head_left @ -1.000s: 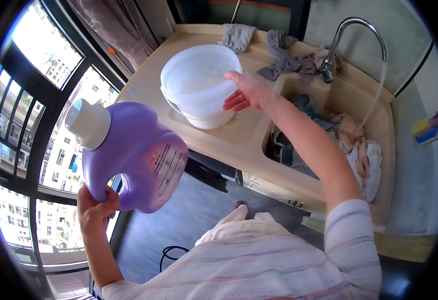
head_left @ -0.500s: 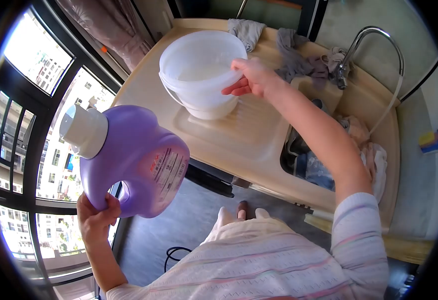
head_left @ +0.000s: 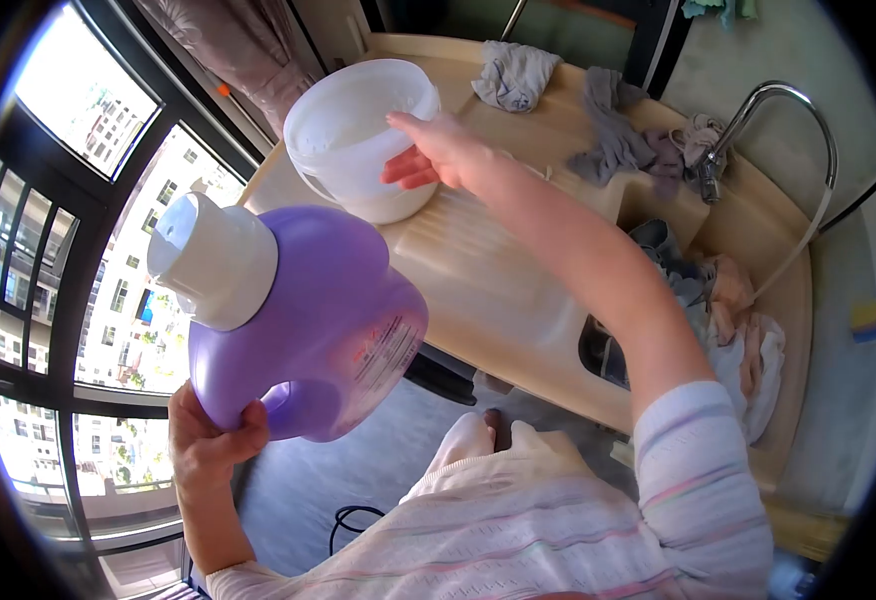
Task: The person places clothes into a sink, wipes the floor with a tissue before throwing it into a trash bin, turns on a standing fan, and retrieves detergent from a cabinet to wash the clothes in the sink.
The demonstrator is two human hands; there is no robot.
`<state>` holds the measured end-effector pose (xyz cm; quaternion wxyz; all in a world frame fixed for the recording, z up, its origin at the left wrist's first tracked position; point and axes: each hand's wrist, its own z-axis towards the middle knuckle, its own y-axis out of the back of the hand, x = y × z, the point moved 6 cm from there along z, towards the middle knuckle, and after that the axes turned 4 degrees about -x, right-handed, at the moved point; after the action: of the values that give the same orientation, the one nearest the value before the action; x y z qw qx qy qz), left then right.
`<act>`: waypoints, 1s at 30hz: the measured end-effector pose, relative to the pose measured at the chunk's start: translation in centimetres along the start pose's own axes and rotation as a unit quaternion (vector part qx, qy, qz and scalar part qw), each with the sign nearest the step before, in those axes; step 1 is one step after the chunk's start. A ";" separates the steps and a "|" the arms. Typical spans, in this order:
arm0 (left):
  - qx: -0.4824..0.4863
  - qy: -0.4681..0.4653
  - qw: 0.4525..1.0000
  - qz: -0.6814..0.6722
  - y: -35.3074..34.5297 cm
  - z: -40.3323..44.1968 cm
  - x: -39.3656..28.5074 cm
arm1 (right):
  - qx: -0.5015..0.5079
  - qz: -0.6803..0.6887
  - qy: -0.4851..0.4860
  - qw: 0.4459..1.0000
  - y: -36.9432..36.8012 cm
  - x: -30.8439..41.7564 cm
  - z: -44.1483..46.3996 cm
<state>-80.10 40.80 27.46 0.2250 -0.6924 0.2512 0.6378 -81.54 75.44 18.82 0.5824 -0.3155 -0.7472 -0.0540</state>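
My left hand (head_left: 210,445) is closed around the handle of a big purple laundry detergent bottle (head_left: 313,265). The bottle is tilted, its white cap (head_left: 220,262) toward the upper left and its printed label facing me. Over the counter my right hand (head_left: 440,155) is stretched out at the right side of a white plastic bucket (head_left: 343,185), thumb and fingers apart. Whether the fingertips touch the bucket wall I cannot tell. The bucket stands upright at the far left of the counter; its bottom inside is hidden.
A beige counter (head_left: 488,270) holds a sink with clothes (head_left: 728,300) at the right, partly behind my right arm. A curved faucet (head_left: 773,90) rises over it. Grey cloths (head_left: 613,120) and a pale cloth (head_left: 518,78) lie along the back. Windows (head_left: 143,290) line the left.
The bucket has shifted left and away on the counter. My right hand has moved left with it and its fingers have loosened from the rim. The bottle appears nearer and slightly farther right.
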 end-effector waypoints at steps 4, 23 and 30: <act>0.004 0.023 0.999 0.023 -0.4 0.1 0.1 | -0.078 -0.277 -0.025 0.957 11.1 -2.0 0.5; 0.024 -0.014 0.999 -0.029 -5.2 0.7 -0.7 | -0.047 -0.400 0.154 0.902 16.9 0.0 -1.6; 0.111 -0.024 0.993 0.032 -8.7 6.4 -0.3 | -0.321 -0.510 0.158 0.782 35.9 -8.4 -27.0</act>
<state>-79.49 51.62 27.18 0.2858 -0.6390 0.3372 0.6295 -38.73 88.46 9.42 0.4453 -0.0444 -0.6358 -0.6289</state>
